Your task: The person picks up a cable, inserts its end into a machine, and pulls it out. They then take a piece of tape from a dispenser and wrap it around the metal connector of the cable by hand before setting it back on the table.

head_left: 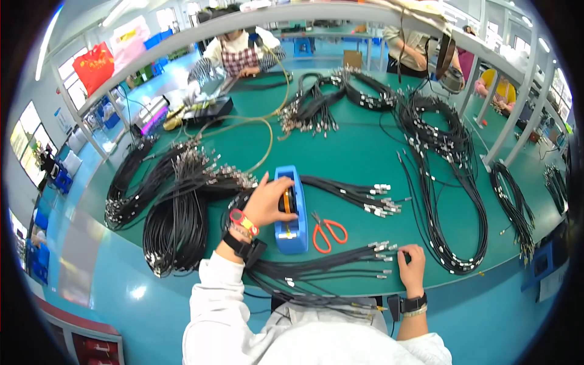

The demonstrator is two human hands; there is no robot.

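Observation:
A blue tape dispenser [293, 243] stands on the green table in front of me, with a tape roll in it. My left hand [266, 202] reaches over from its left side, thumb and fingers closed around the roll area. To the right, by the table's front edge, my right hand [412, 263] is curled, with something small and dark at its fingertips that I cannot make out. Just left of it end the metal connectors of a black cable bundle [328, 263]. Red-handled scissors [328, 233] lie between the dispenser and my right hand.
Another cable bundle [340, 191] lies beyond the scissors. Large coiled cables [176, 231] pile up at left, and long loops [426, 225] lie at right. A metal rail [243, 24] crosses above the table's far side. Co-workers [243, 55] are at the far side.

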